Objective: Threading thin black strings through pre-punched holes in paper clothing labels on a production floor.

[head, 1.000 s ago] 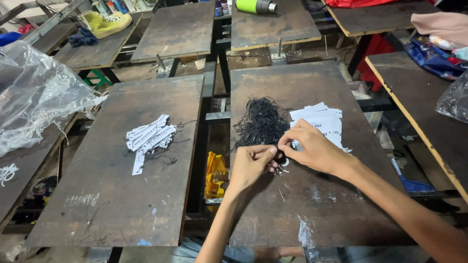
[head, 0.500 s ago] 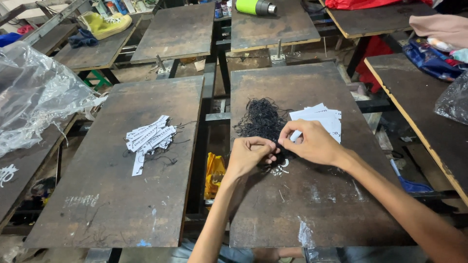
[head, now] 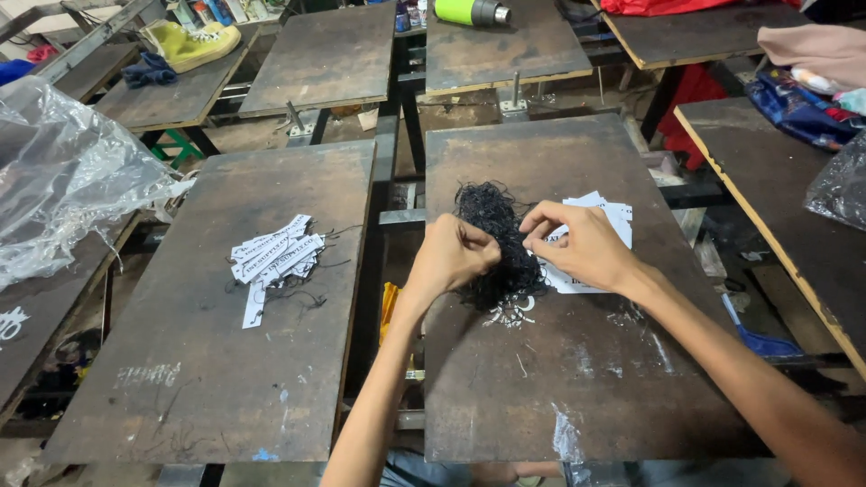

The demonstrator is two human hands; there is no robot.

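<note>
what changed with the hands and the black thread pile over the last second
Both hands slid from the near edge of the black thread pile up onto its middle. The left hand now pinches into the threads; the right hand pinches at their right side, over the white tags. The pile, those tags and the tag heap on the left table stayed put.

Head camera looking steeply down

It is sitting close above both hands' grip, facing forward over the dark surface (head: 577, 379) beneath them.
</note>
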